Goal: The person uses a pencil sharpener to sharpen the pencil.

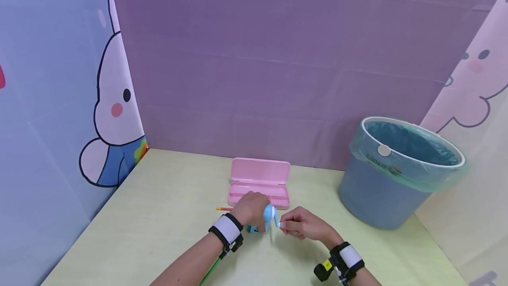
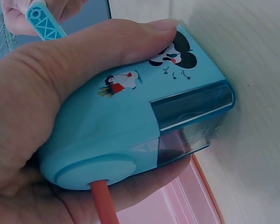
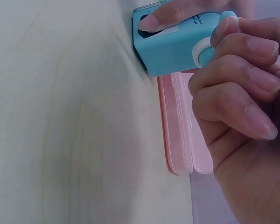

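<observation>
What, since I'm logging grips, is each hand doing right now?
Left hand: closed, holding the blue hand-crank pencil sharpener.
Right hand: closed, pinching the sharpener's crank handle.

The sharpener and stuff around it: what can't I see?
Tip of the pencil: left wrist view, hidden inside the sharpener.
Tiny print on the sharpener: right wrist view, too small to read.
Part of the case: head view, behind the left hand.
Floor of the bin: head view, behind its near wall.
</observation>
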`<state>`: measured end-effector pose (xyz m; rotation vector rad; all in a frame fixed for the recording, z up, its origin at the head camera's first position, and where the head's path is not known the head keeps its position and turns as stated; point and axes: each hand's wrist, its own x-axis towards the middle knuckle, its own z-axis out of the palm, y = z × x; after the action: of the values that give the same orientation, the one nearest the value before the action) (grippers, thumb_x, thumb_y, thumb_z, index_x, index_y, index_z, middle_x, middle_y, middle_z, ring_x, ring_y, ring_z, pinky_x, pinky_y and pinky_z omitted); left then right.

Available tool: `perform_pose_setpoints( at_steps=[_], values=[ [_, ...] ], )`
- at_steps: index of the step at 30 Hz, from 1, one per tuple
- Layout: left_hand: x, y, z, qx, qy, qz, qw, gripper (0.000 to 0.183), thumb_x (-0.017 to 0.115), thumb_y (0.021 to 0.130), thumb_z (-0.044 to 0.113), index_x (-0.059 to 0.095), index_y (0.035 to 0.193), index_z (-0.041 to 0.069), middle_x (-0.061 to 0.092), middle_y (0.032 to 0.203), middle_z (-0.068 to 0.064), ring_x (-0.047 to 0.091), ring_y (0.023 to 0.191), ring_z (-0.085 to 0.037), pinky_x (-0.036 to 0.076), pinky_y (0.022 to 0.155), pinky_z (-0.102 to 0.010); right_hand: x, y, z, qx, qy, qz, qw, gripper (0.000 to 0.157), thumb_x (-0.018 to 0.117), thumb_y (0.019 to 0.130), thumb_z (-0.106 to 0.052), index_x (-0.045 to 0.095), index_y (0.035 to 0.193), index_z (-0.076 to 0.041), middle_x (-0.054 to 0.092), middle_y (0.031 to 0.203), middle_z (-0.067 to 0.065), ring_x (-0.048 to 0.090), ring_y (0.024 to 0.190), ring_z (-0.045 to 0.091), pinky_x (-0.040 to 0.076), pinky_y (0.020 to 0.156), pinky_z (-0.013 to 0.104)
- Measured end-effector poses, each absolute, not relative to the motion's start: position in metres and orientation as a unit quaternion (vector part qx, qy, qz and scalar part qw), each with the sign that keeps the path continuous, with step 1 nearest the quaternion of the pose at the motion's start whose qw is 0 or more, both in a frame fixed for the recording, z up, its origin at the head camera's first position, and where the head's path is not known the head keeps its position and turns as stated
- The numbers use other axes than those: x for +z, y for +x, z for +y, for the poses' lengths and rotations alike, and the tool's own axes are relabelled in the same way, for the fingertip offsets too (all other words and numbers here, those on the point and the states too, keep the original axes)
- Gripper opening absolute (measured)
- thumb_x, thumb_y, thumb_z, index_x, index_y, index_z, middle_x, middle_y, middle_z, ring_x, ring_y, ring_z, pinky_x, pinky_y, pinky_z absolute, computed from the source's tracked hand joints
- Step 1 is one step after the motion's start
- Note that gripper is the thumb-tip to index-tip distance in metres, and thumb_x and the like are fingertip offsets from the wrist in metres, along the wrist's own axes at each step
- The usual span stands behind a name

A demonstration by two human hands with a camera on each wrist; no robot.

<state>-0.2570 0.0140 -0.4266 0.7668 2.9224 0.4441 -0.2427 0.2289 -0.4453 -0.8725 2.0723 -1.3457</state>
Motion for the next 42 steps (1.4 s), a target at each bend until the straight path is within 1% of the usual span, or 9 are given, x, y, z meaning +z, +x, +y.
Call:
perform_pose_setpoints(
  at_steps=[7, 17, 23, 29, 34, 37, 42],
  values=[
    [-0.427, -0.258, 0.014, 0.145, 0.251, 0.956, 0.037, 0.047, 0.095, 0.056, 0.026, 0.068, 0.092, 0.015, 0.059, 0.078, 0.006, 0.051, 0.072, -0.014, 0.048, 0.067, -0.028, -0.442, -0.244, 0.230, -0.510, -0.322, 0.759, 0.245, 0.039, 0.047, 0.103, -0.017, 0.053, 0.099, 0.022, 0.040, 0.065, -0.001, 0.031, 0.050, 0.007, 0.026, 0.045, 0.021],
    [-0.429, -0.258, 0.015, 0.144, 0.250, 0.957, 0.042, 0.044, 0.095, 0.055, 0.026, 0.067, 0.088, 0.016, 0.058, 0.076, 0.007, 0.051, 0.072, -0.014, 0.048, 0.067, -0.028, -0.441, -0.247, 0.231, -0.503, -0.323, 0.772, 0.217, 0.035, 0.048, 0.103, -0.014, 0.054, 0.097, 0.020, 0.043, 0.068, 0.001, 0.031, 0.050, 0.007, 0.026, 0.045, 0.020],
    [-0.429, -0.258, 0.015, 0.136, 0.248, 0.958, 0.044, 0.045, 0.095, 0.056, 0.026, 0.066, 0.088, 0.016, 0.057, 0.076, 0.006, 0.052, 0.071, -0.014, 0.049, 0.067, -0.028, -0.439, -0.249, 0.230, -0.502, -0.326, 0.775, 0.203, 0.038, 0.048, 0.103, -0.017, 0.055, 0.096, 0.020, 0.040, 0.065, 0.000, 0.032, 0.049, 0.007, 0.027, 0.045, 0.021],
    [-0.429, -0.257, 0.015, 0.142, 0.242, 0.959, 0.049, 0.046, 0.095, 0.056, 0.026, 0.066, 0.090, 0.015, 0.057, 0.076, 0.006, 0.052, 0.071, -0.014, 0.049, 0.066, -0.028, -0.434, -0.253, 0.229, -0.494, -0.331, 0.780, 0.192, 0.035, 0.049, 0.103, -0.014, 0.054, 0.095, 0.019, 0.037, 0.064, 0.006, 0.032, 0.049, 0.009, 0.028, 0.045, 0.021],
    [-0.429, -0.257, 0.016, 0.145, 0.245, 0.957, 0.047, 0.046, 0.095, 0.056, 0.025, 0.067, 0.091, 0.015, 0.057, 0.075, 0.006, 0.052, 0.071, -0.014, 0.049, 0.066, -0.028, -0.431, -0.256, 0.229, -0.490, -0.318, 0.792, 0.177, 0.033, 0.050, 0.102, -0.015, 0.056, 0.096, 0.017, 0.038, 0.066, 0.006, 0.032, 0.050, 0.008, 0.029, 0.046, 0.021],
    [-0.430, -0.258, 0.016, 0.138, 0.253, 0.957, 0.036, 0.046, 0.096, 0.055, 0.026, 0.068, 0.090, 0.014, 0.057, 0.075, 0.006, 0.051, 0.071, -0.013, 0.048, 0.066, -0.027, -0.429, -0.259, 0.229, -0.486, -0.319, 0.795, 0.173, 0.032, 0.050, 0.102, -0.016, 0.058, 0.095, 0.014, 0.039, 0.066, 0.005, 0.033, 0.050, 0.009, 0.029, 0.047, 0.021],
    [-0.430, -0.258, 0.015, 0.130, 0.259, 0.957, 0.025, 0.048, 0.096, 0.054, 0.026, 0.068, 0.092, 0.014, 0.058, 0.075, 0.007, 0.051, 0.070, -0.013, 0.048, 0.065, -0.026, -0.429, -0.264, 0.230, -0.477, -0.317, 0.805, 0.154, 0.026, 0.051, 0.102, -0.021, 0.063, 0.092, -0.001, 0.039, 0.065, 0.004, 0.034, 0.051, 0.010, 0.031, 0.047, 0.021]
  ],
)
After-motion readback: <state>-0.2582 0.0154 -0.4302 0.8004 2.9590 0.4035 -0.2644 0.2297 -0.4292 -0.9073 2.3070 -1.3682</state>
